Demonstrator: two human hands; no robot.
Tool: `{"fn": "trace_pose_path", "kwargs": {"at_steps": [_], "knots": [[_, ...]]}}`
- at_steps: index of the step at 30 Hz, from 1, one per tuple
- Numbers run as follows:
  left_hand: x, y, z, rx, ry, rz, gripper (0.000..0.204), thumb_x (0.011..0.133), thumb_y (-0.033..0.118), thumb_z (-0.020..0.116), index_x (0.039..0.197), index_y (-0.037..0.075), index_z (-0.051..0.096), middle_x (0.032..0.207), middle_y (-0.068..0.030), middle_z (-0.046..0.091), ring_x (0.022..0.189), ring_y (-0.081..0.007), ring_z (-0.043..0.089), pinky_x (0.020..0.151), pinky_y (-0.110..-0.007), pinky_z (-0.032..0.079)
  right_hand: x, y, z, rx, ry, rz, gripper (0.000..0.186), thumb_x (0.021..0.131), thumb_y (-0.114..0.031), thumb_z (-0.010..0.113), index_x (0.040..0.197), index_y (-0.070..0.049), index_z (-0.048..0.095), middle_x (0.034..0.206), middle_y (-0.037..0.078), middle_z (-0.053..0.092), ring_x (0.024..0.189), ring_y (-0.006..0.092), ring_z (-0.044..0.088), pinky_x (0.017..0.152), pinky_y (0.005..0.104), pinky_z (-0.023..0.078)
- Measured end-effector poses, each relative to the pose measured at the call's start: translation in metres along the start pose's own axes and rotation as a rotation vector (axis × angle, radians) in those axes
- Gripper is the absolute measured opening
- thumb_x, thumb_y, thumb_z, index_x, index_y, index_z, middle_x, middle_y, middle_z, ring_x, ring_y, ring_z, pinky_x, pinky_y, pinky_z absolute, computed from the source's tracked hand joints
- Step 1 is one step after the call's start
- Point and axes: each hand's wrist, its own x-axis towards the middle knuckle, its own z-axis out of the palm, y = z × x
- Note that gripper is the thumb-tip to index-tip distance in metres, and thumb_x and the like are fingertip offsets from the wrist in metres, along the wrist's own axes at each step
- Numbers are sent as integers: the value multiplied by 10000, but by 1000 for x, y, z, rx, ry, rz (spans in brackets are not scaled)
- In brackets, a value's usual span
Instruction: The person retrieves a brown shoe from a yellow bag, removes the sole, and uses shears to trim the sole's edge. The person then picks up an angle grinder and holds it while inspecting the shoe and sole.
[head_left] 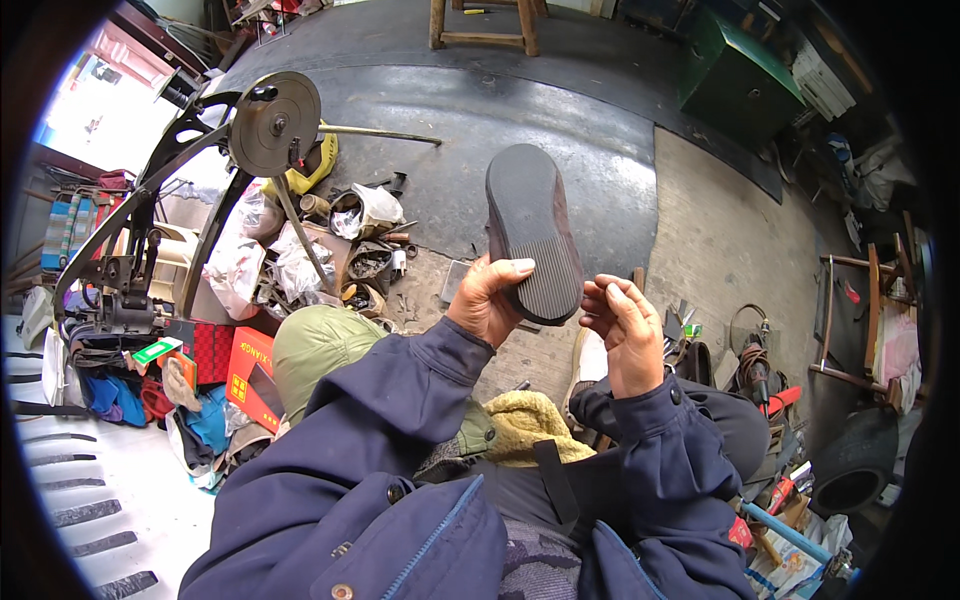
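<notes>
A dark shoe is held up in front of me, its black sole facing me and its ribbed heel end lowest. My left hand is closed around its left side near the heel, the thumb lying across the sole. My right hand is just right of the heel, fingers bent and pressed together at the tips. Whether anything small is between those fingertips is too hard to see. Below the hands, a yellow cloth lies across my lap.
A hand-cranked sewing machine with a large wheel stands at the left. Bags and scraps crowd the floor beside it. A red box lies near my left knee. Tools and a tyre-like black ring are at the right; a wooden stool stands ahead.
</notes>
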Motion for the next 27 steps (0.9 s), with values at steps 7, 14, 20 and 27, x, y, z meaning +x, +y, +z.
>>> {"fn": "trace_pose_path", "kwargs": {"at_steps": [7,14,20,27], "knots": [[-1,1,-5,-1,-84,-76,346,897,135,600,1180,-57,652,1163,-187,700,1075,-344,689,877,-587,585,-1,3,1,-1,-41,29,269,1016,-191,582,1212,-13,630,1105,84,696,954,157,670,841,308,545],[0,1,-8,-52,-110,-146,415,932,207,558,1242,-63,606,1190,-216,685,1047,-384,696,769,-609,605,-3,4,5,-2,-69,26,266,986,-152,624,1215,-17,637,1079,57,682,923,129,663,783,271,547],[-2,3,-5,-102,-102,-138,490,930,243,544,1309,-67,557,1207,-240,679,1035,-405,699,758,-590,602,-7,2,8,-44,-162,-85,275,960,-86,648,1224,-11,657,1062,44,667,932,98,616,751,255,530],[-3,2,1,-30,-204,-88,528,923,269,537,1318,-82,537,1202,-259,666,1011,-410,698,760,-586,599,-12,0,9,-117,-167,-162,279,951,-81,658,1218,0,669,1037,41,683,895,83,606,771,255,523]]}}
